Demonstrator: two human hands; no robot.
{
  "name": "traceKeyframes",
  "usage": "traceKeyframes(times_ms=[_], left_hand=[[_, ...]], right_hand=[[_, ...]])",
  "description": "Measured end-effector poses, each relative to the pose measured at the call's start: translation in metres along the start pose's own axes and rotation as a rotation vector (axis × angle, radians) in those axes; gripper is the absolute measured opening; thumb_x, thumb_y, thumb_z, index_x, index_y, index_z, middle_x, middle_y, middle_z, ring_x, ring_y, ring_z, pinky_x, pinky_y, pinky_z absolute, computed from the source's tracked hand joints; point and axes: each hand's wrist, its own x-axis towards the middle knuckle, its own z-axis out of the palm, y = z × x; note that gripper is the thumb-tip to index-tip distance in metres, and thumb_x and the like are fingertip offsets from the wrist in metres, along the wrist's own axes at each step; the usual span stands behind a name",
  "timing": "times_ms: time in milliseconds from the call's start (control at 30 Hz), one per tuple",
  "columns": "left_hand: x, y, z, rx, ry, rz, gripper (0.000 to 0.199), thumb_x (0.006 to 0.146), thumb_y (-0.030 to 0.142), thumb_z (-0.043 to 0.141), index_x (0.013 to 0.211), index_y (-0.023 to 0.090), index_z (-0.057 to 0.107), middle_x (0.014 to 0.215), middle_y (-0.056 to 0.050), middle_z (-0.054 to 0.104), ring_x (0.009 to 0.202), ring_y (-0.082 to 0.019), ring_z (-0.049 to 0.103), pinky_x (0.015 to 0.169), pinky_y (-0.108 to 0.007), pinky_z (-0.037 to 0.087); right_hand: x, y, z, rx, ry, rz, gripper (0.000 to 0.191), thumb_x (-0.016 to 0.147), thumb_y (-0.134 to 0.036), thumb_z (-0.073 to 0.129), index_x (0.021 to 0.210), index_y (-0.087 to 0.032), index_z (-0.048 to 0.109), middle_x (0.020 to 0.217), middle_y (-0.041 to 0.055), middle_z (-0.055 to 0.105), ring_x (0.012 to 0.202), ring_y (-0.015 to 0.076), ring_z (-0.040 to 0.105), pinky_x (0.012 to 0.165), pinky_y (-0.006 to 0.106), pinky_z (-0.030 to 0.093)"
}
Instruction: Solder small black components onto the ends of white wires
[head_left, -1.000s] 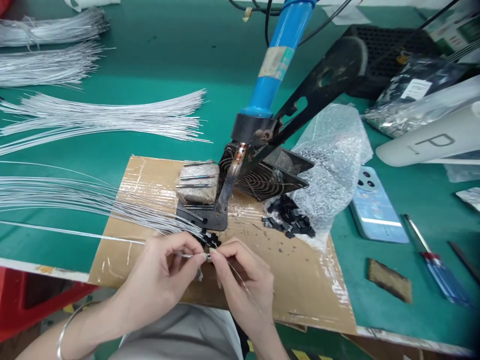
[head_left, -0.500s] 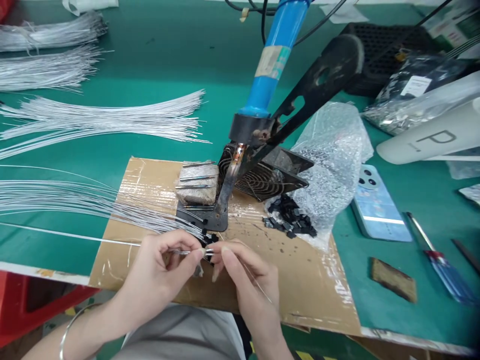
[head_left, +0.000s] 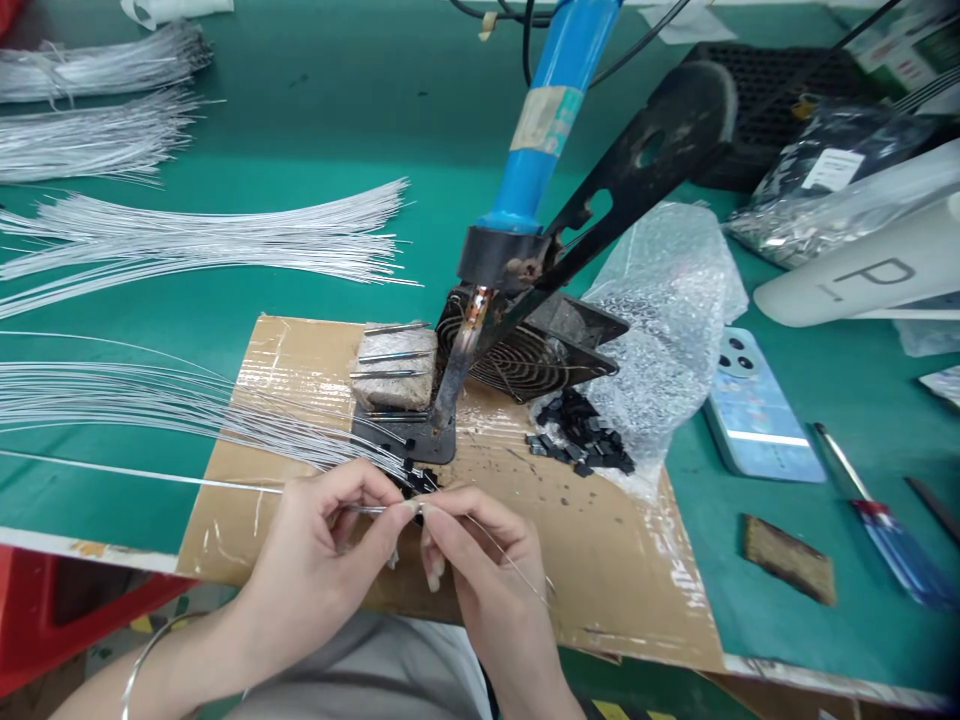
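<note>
My left hand (head_left: 330, 545) is closed, pinching a grey wire (head_left: 202, 480) that trails off to the left. Against its fingertips press those of my right hand (head_left: 491, 560), also pinched. A thin wire (head_left: 510, 560) slants out past the right fingers. What lies right between the fingertips is mostly covered. Just behind my hands, a bundle of wires (head_left: 300, 437) ends in small black pieces (head_left: 420, 480) above the cardboard sheet (head_left: 600, 570).
Beyond my hands a blue-handled tool (head_left: 551, 120) with a metal tip points down beside a small fan (head_left: 517, 365). Loose black pieces (head_left: 581, 430) lie on bubble wrap (head_left: 660, 320). A phone (head_left: 761, 410) and a screwdriver (head_left: 892, 535) are at right, more wires (head_left: 225, 235) at left.
My right fingertips have shifted slightly left and now meet the left ones, closing the small gap where bright wire showed. The left hand has barely moved.
</note>
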Motion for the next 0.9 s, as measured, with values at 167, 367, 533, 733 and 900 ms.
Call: traceKeyframes(times_ms=[167,367,533,733,900], left_hand=[[-0.001,-0.001,0.0,0.011,-0.01,-0.003,0.024,0.096,0.032,0.062,0.076,0.019,0.067,0.059,0.0,0.062,0.053,-0.013,0.049,0.05,-0.024,0.038],[-0.003,-0.006,0.0,0.023,-0.016,-0.026,0.025,0.098,0.032,0.06,0.077,0.019,0.066,0.062,0.001,0.061,0.056,-0.013,0.047,0.052,-0.025,0.035],[-0.003,-0.003,-0.004,0.073,-0.059,-0.028,0.022,0.096,0.029,0.061,0.078,0.019,0.069,0.065,0.001,0.061,0.058,-0.013,0.046,0.052,-0.025,0.033],[-0.003,0.001,-0.007,0.039,-0.082,-0.026,0.021,0.096,0.028,0.061,0.078,0.019,0.069,0.066,0.0,0.065,0.057,-0.012,0.048,0.051,-0.024,0.035],[-0.004,-0.003,-0.003,0.105,-0.003,0.026,0.023,0.097,0.028,0.061,0.077,0.019,0.069,0.061,0.002,0.059,0.052,-0.011,0.042,0.047,-0.024,0.03]], right_hand=[[0.001,0.001,-0.003,0.019,-0.012,0.028,0.023,0.08,-0.044,0.09,0.078,-0.022,0.084,0.057,-0.0031,0.063,0.049,0.0079,0.051,0.049,0.022,0.039],[0.004,0.005,-0.011,-0.001,-0.09,0.004,0.021,0.083,-0.043,0.089,0.08,-0.023,0.086,0.056,-0.0029,0.064,0.046,0.0067,0.051,0.046,0.019,0.038],[0.01,-0.003,-0.013,0.012,-0.12,0.077,0.025,0.075,-0.043,0.093,0.07,-0.021,0.083,0.055,-0.0022,0.065,0.045,0.0065,0.052,0.047,0.02,0.038],[0.01,-0.012,-0.016,-0.039,-0.151,0.151,0.025,0.077,-0.042,0.091,0.074,-0.019,0.085,0.057,-0.0012,0.066,0.046,0.0068,0.054,0.048,0.019,0.04],[0.011,-0.004,-0.013,0.085,-0.164,0.134,0.025,0.077,-0.043,0.093,0.072,-0.02,0.084,0.057,-0.0017,0.066,0.045,0.0053,0.054,0.046,0.016,0.039]])
